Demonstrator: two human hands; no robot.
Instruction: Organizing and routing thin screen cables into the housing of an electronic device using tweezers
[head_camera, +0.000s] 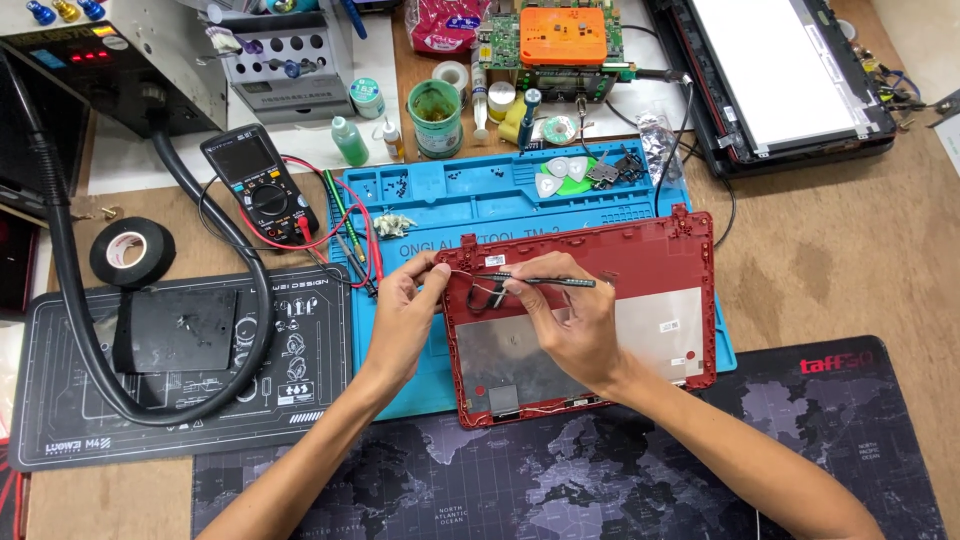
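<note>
Tweezers in right hand

The scene is bright and evenly lit from above, with colours clear and only soft, short shadows under the hands and beside the black hose. A pale glare lies on the silver panel inside the red laptop cover and on the white screen panel. Focus is sharp throughout, with slight wide-angle bending toward the edges.

Laptop lid shell on the work mat; multimeter left; open laptop behind, right
</note>
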